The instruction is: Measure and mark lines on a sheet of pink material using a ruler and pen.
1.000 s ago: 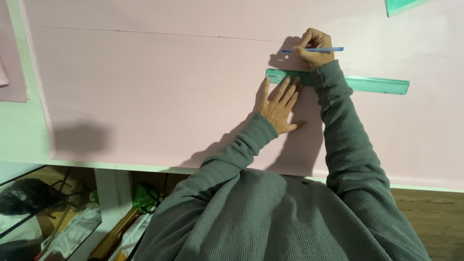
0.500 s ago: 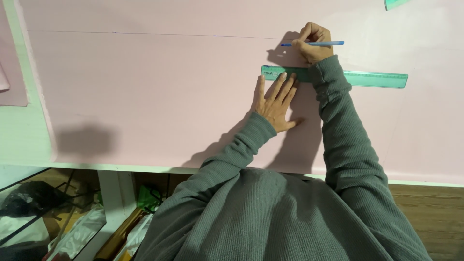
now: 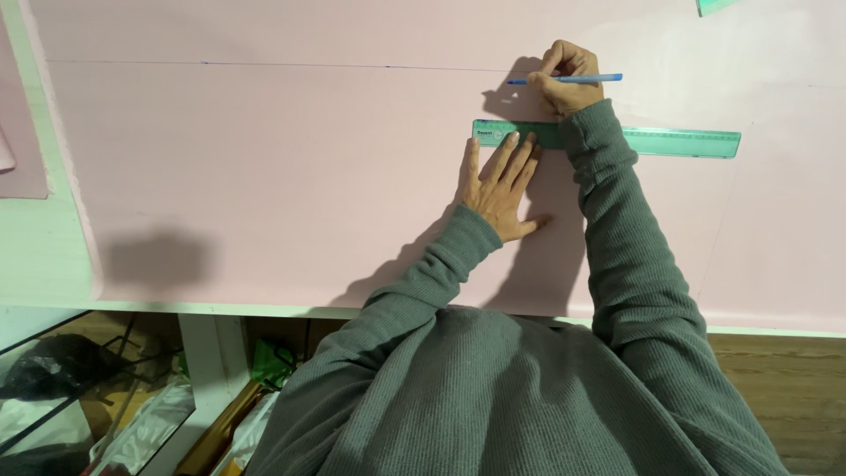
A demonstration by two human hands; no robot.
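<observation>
Lying along the left edge of the white table: a second pink sheet. Peeking in at the top right corner: a green scrap. Sitting below the table's near edge: clutter under glass, wooden floor.

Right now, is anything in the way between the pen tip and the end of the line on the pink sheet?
Nothing visible is in the way. The right hand holds the blue pen with its tip by the thin line on the pink sheet. The green ruler lies below, under the left hand's fingertips.
</observation>
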